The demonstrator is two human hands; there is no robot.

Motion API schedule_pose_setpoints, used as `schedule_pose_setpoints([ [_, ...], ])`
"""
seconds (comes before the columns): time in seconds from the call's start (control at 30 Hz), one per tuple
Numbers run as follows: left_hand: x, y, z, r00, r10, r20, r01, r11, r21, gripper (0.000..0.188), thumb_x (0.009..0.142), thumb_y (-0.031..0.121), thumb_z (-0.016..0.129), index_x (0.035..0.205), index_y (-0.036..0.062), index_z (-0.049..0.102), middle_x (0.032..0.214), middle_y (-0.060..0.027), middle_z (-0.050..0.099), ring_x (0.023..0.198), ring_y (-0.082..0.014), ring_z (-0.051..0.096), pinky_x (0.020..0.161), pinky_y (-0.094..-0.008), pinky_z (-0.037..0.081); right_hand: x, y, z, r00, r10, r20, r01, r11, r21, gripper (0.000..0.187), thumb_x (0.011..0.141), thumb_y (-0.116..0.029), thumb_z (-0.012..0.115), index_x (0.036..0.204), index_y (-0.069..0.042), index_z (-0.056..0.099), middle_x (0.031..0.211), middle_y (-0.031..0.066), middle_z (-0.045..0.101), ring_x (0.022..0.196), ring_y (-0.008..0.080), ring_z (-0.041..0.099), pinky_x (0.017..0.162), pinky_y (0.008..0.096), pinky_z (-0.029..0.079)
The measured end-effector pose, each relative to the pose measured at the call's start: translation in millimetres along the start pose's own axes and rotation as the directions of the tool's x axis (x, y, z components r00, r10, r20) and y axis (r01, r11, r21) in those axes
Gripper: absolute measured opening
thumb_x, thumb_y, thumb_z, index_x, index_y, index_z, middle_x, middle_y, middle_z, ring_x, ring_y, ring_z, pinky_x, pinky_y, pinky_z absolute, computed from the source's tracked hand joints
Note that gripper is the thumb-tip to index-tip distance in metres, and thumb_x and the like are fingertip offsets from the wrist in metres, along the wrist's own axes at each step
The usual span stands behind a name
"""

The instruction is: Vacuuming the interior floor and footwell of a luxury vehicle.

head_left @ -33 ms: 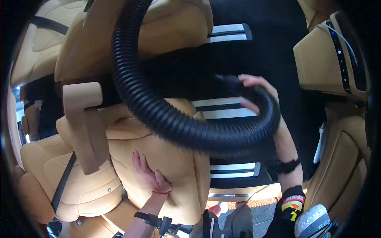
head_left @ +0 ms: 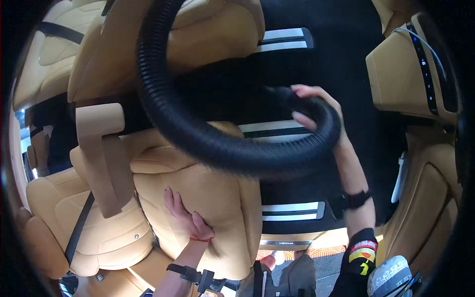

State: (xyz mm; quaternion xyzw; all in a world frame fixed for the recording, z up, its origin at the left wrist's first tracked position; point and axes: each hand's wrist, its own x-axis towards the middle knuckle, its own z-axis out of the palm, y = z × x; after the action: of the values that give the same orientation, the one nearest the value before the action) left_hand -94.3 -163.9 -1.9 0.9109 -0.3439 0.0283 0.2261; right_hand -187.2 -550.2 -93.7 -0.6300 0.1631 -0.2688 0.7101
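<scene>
A thick black ribbed vacuum hose curves in a wide loop from the top of the picture down and round to my right hand. That hand is closed around the hose close to its dark end piece, which points left over the black car carpet. The end piece is slightly blurred and hard to make out against the carpet. My left hand lies flat, fingers spread, on the tan seat cushion at the lower middle, holding nothing.
Silver seat rails run across the carpet. A tan armrest stands at the left, with another tan seat beyond. At right are a console with a pale cable and a seat back. The door sill is nearest me.
My right hand and the hose have shifted a little to the left and farther away. The left hand stays on the seat.
</scene>
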Motion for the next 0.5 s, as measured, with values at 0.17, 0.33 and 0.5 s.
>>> schedule_pose_setpoints([
  [0.17, -0.1, -2.6, 5.0, 0.999, -0.015, -0.030, 0.013, 0.998, -0.055, 0.063, 0.100, 0.047, 0.031, 0.149, 0.0062, 0.031, 0.155, -0.0256, 0.026, 0.142, -0.0439, 0.026, 0.114, -0.0567, 0.019, 33.9, 30.8, 61.5, 0.994, 0.019, -0.104, -0.030, 0.994, -0.106, 0.045, 0.071, 0.002, 0.077, 0.112, -0.011, 0.065, 0.116, 0.0077, 0.068, 0.108, 0.0217, 0.065, 0.093, 0.0321, 0.050],
  [0.33, -3.7, -10.7, -0.6, 0.998, -0.022, -0.054, 0.017, 0.997, -0.079, 0.065, 0.101, 0.049, 0.031, 0.149, 0.0056, 0.030, 0.155, -0.0248, 0.024, 0.144, -0.0413, 0.023, 0.117, -0.0519, 0.018, 14.1, 35.8, 57.9, 0.991, -0.028, -0.133, 0.010, 0.991, -0.136, 0.044, 0.073, 0.005, 0.074, 0.113, -0.009, 0.063, 0.115, 0.0090, 0.068, 0.107, 0.0203, 0.065, 0.092, 0.0311, 0.049],
  [0.5, -2.1, -2.4, 3.8, 0.999, -0.022, -0.046, 0.014, 0.987, -0.158, 0.066, 0.101, 0.046, 0.032, 0.148, -0.0003, 0.029, 0.156, -0.0252, 0.023, 0.145, -0.0413, 0.022, 0.118, -0.0524, 0.018, -49.3, 9.1, -5.6, 0.988, 0.060, -0.139, -0.079, 0.988, -0.135, 0.036, 0.082, -0.008, 0.075, 0.116, -0.010, 0.061, 0.122, 0.0101, 0.065, 0.114, 0.0221, 0.062, 0.098, 0.0346, 0.049],
])
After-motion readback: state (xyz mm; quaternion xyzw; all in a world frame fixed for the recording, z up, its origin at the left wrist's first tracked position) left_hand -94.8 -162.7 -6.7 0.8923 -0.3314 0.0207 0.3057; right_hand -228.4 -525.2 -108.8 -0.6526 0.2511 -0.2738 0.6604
